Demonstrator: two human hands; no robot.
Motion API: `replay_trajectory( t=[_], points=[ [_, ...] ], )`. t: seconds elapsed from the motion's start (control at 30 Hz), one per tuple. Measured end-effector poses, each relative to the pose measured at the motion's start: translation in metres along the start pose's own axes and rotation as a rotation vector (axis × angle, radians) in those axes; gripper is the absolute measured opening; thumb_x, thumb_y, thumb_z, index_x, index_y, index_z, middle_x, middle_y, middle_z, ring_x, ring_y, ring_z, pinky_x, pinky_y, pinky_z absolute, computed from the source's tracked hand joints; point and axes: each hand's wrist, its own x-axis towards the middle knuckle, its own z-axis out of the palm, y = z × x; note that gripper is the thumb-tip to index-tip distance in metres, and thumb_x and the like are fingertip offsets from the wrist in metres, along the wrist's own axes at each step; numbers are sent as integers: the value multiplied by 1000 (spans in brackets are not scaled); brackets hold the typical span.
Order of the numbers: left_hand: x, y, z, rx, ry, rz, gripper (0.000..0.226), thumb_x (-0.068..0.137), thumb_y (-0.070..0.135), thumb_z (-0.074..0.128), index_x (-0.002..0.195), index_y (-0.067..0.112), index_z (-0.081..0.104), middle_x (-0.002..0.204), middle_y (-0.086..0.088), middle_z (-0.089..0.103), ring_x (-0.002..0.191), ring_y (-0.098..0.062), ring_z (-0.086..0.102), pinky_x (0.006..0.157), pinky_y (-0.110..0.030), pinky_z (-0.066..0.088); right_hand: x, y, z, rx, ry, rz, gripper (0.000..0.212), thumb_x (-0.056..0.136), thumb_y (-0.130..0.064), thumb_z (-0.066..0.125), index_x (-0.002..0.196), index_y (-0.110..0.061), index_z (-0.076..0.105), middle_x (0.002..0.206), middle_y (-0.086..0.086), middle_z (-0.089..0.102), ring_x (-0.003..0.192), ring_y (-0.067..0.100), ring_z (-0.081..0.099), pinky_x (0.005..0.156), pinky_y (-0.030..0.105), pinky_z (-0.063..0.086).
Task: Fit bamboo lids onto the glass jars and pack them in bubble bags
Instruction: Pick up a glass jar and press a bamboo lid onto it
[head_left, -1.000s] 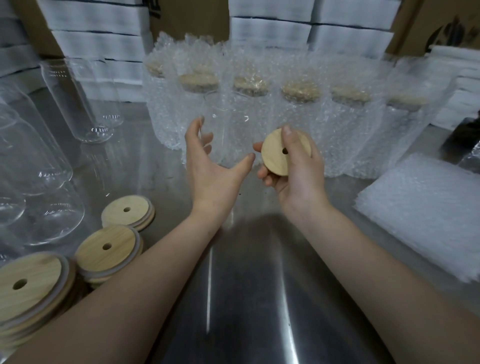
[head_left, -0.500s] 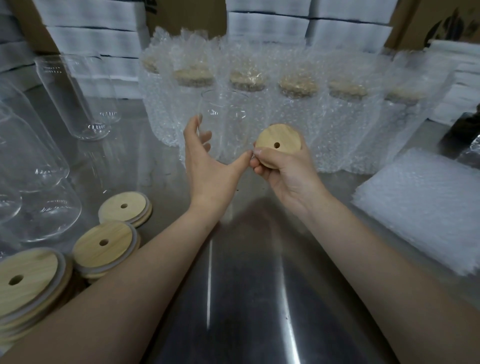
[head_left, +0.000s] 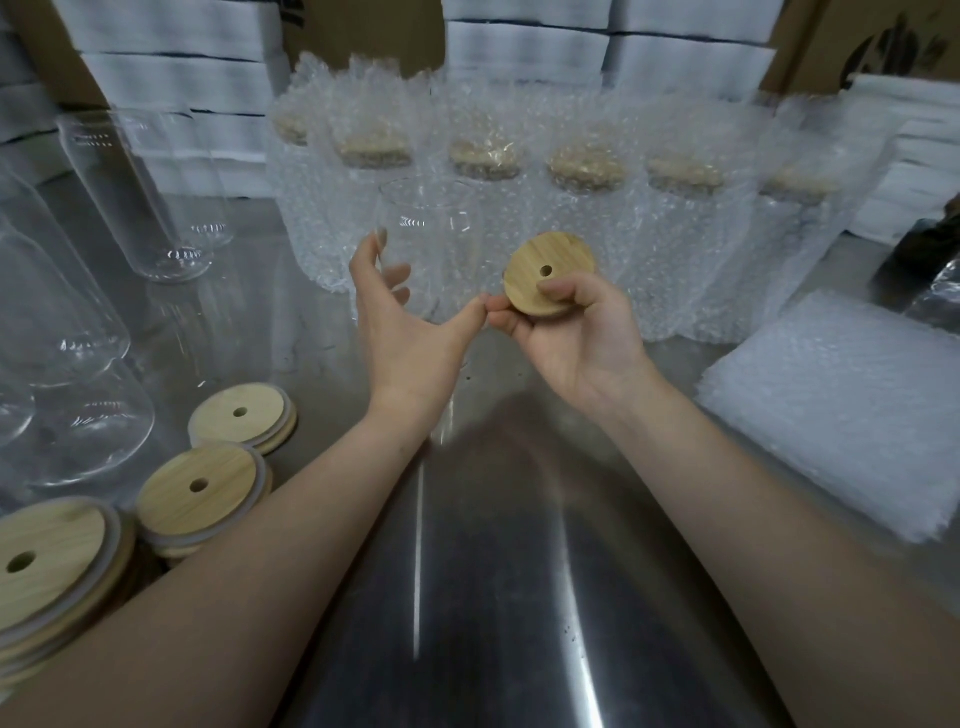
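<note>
My right hand (head_left: 582, 338) pinches a round bamboo lid (head_left: 540, 275) with a small hole, thumb on its top face and fingers underneath. My left hand (head_left: 405, 338) is spread and cupped just left of it, thumb tip touching my right fingers. An uncovered clear glass jar (head_left: 441, 228) stands upright right behind my left hand's fingers; whether they touch it I cannot tell. A row of several lidded jars in bubble bags (head_left: 587, 208) stands behind.
Stacks of loose bamboo lids (head_left: 200, 488) lie at the front left of the steel table (head_left: 493, 571). Empty glass jars (head_left: 145, 208) lie on the left. A pile of flat bubble bags (head_left: 841, 405) sits on the right. White boxes (head_left: 519, 47) line the back.
My right hand has turned the lid from edge-on upright to flat side up and shifted its grip, thumb now on top. My left hand has stayed spread beside the jar.
</note>
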Motion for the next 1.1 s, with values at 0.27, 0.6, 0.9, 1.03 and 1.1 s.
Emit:
replay_trajectory(
  t=[0.27, 0.6, 0.9, 1.03, 1.1],
  points=[
    [-5, 7, 0, -9, -1, 8, 95, 70, 34, 87, 143, 29, 26, 133, 3, 45, 119, -12, 48, 103, -34, 44, -1, -5, 2, -23, 35, -10, 34, 103, -31, 37, 96, -2, 55, 78, 18, 60, 54, 29, 63, 50, 28, 51],
    [-7, 12, -1, 0, -16, 12, 91, 74, 30, 84, 143, 26, 25, 134, -1, 44, 121, -14, 47, 107, -40, 42, -1, -6, -4, -267, 113, -73, 19, 98, -39, 54, 97, -20, 57, 75, 7, 68, 47, 18, 56, 41, 21, 39],
    [-6, 13, -1, 2, -20, 20, 89, 74, 29, 84, 142, 25, 26, 139, -2, 42, 124, -13, 46, 108, -40, 41, -2, -3, -4, -296, 122, -98, 18, 86, -5, 70, 99, -13, 61, 74, 8, 68, 48, 17, 59, 41, 22, 43],
    [-6, 12, 0, 0, -18, 20, 89, 74, 28, 84, 142, 25, 27, 138, -2, 43, 124, -13, 47, 108, -40, 41, -1, 2, -3, -282, 60, -85, 35, 80, 15, 62, 103, -11, 57, 72, 11, 63, 51, 17, 59, 45, 23, 46],
    [-6, 11, 0, -2, -19, 23, 90, 73, 29, 85, 142, 26, 27, 137, -2, 43, 124, -13, 47, 108, -40, 41, -1, 3, -3, -257, 15, -75, 46, 74, 18, 60, 107, -15, 58, 76, 12, 60, 55, 18, 59, 50, 24, 48]
  ],
)
